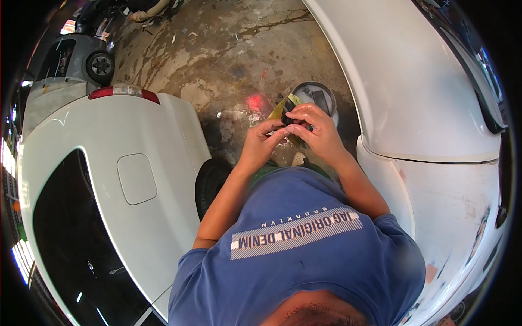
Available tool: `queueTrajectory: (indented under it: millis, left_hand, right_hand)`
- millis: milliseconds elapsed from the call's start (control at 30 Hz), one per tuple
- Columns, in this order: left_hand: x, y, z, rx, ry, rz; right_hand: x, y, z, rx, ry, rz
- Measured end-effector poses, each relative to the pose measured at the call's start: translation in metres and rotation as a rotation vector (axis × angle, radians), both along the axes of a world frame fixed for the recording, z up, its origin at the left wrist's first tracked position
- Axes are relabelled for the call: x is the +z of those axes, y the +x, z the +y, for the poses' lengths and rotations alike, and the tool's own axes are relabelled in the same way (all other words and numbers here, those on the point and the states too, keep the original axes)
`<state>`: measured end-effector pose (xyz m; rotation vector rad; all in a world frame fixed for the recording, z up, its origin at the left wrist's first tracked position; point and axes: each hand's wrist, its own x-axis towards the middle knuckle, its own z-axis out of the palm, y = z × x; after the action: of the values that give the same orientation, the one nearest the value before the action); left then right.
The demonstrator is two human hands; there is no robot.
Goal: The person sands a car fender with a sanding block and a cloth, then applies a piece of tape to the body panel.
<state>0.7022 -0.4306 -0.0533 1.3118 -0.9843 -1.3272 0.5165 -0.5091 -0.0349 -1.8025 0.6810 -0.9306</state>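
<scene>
Both hands meet in front of my body, over the floor between two white cars. My left hand (262, 142) and my right hand (318, 130) pinch a folded sheet of sandpaper (278, 110), dark on one face and yellowish on the other. Its middle is partly covered by my fingers, and a corner sticks up to the left of them. Just beyond my right hand stands a round grey bucket (334, 116), with a dark flat piece (319, 96) showing inside it.
On the left is a white car (179, 127) with a red tail light (150, 96) and a dark tyre (212, 182). A white car panel (402, 81) with scuffed patches lower down curves along the right. The concrete floor (217, 60) is stained. Another person's arm (149, 12) shows far back.
</scene>
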Motion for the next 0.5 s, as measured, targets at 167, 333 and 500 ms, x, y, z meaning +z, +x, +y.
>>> queueTrajectory:
  millis: [167,333,500]
  left_hand:
    - [0.0053,0.0031,-0.0018,-0.07,-0.021,-0.073]
    - [0.0016,0.0031,-0.0022,-0.095,-0.051,-0.12]
    - [-0.0031,0.0028,-0.0044,-0.073,-0.039,-0.142]
  right_hand:
    - [-0.0021,-0.0035,-0.0031,0.07,0.202,0.005]
    - [-0.0013,-0.0016,-0.0044,0.042,0.311,-0.026]
    - [-0.0004,-0.0001,-0.0043,0.023,0.296,-0.041]
